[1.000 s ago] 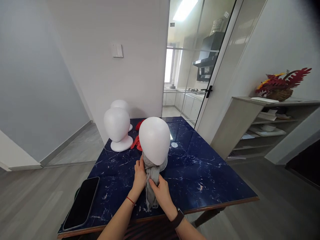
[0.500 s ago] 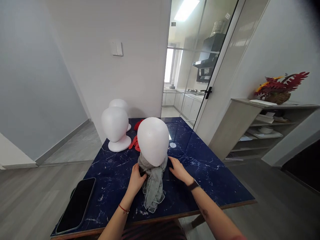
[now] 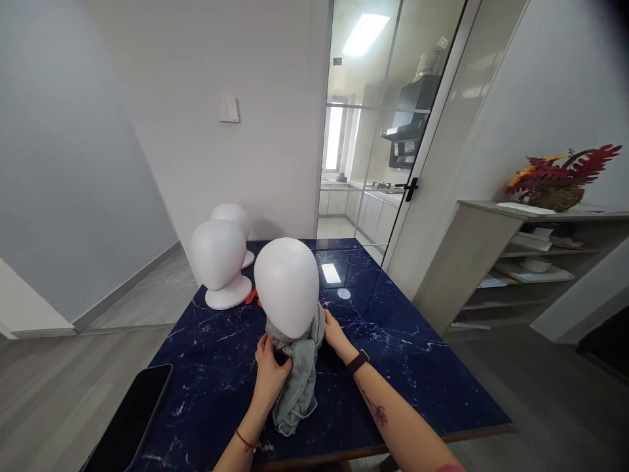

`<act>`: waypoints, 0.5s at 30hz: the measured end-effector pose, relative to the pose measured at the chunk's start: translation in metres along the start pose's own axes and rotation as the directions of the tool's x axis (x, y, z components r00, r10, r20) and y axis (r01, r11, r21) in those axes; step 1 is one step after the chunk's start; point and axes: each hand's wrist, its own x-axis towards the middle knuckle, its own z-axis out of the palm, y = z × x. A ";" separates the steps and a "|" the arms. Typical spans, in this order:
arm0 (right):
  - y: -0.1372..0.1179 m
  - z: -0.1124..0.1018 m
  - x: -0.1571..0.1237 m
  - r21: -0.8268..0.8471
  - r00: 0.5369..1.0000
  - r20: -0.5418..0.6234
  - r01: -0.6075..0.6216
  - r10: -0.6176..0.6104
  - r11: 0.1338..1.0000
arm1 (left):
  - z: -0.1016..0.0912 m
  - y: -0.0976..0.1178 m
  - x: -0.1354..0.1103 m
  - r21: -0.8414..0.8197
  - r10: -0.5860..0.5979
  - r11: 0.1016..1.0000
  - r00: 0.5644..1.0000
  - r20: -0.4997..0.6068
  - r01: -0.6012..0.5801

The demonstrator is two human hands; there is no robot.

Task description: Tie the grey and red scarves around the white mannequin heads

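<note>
A white foam mannequin head (image 3: 286,285) stands upright on the dark blue marbled table. Round its neck is wrapped a thin grey scarf (image 3: 299,387), with its loose end hanging down the front towards me. My left hand (image 3: 270,367) curls round the left side of the wrapped neck, its thumb against the scarf and the other fingertips partly hidden. On the opposite side my right hand (image 3: 337,334) presses the scarf, fingers bent and partly out of sight behind it. The head's base is hidden by the cloth.
Two more white mannequin heads, a nearer one (image 3: 219,255) and a farther one (image 3: 230,213), stand at the back left. Red cloth (image 3: 252,296) shows behind the middle head. A black phone (image 3: 130,416) lies at the table's left front corner, and a white disc (image 3: 344,294) farther back right.
The scarfed head has shifted a little left and turned slightly. My right hand has closed in against the scarf's right side; the left stays on the neck. The view has shifted slightly too.
</note>
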 end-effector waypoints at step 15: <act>0.005 -0.041 0.034 0.532 0.982 -0.025 -0.146 0.188 0.834 | 0.021 0.056 0.002 -0.104 0.143 0.984 0.989 -0.040 -0.146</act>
